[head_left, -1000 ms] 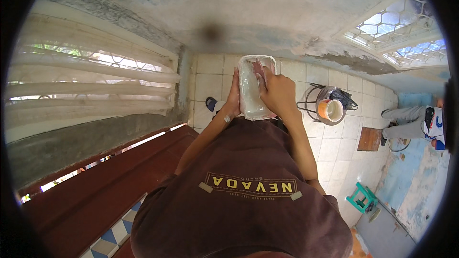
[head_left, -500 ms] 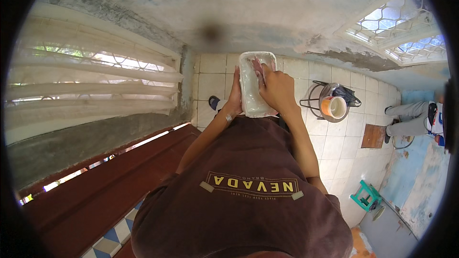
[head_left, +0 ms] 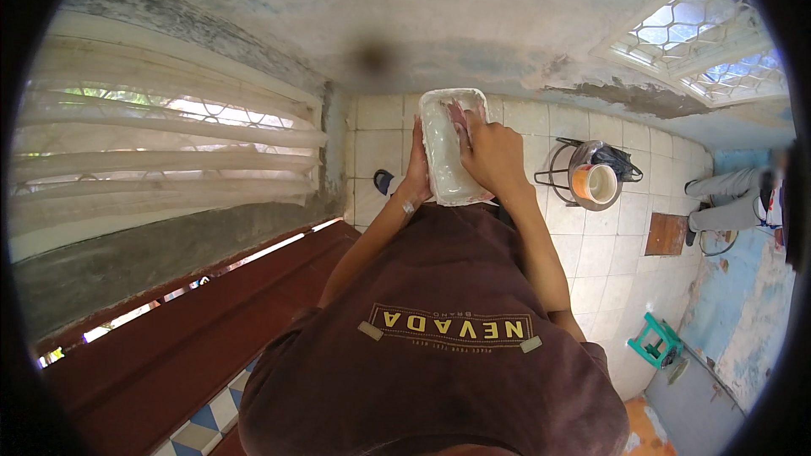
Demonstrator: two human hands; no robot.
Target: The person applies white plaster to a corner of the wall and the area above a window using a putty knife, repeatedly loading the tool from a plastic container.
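Observation:
In front of my body I hold a white, deep rectangular tray (head_left: pixel 452 181), smeared inside and along its rim with pale grey-white paste or paint. My left hand (head_left: pixel 417 171) grips its left wall, fingers along the outside. Over the right side of the tray, my right hand (head_left: pixel 493 154) is closed on a small flat pinkish-red piece (head_left: pixel 457 116), which dips into the far half of the tray. Its exact kind is hard to make out, since my fingers cover part of it.
To the right, a round stool (head_left: pixel 601 199) carries an orange-and-white bucket (head_left: pixel 594 183) and a black plastic bag (head_left: pixel 615 160). A green plastic stool (head_left: pixel 655 341) stands farther right, and another person's grey-trousered legs (head_left: pixel 731 199) show there. A curtained window (head_left: pixel 169 143) lies left; a patchy wall (head_left: pixel 473 17) rises ahead.
The pinkish-red piece and my right hand have shifted slightly within the tray. My left hand keeps its hold, and the whole view has turned a little.

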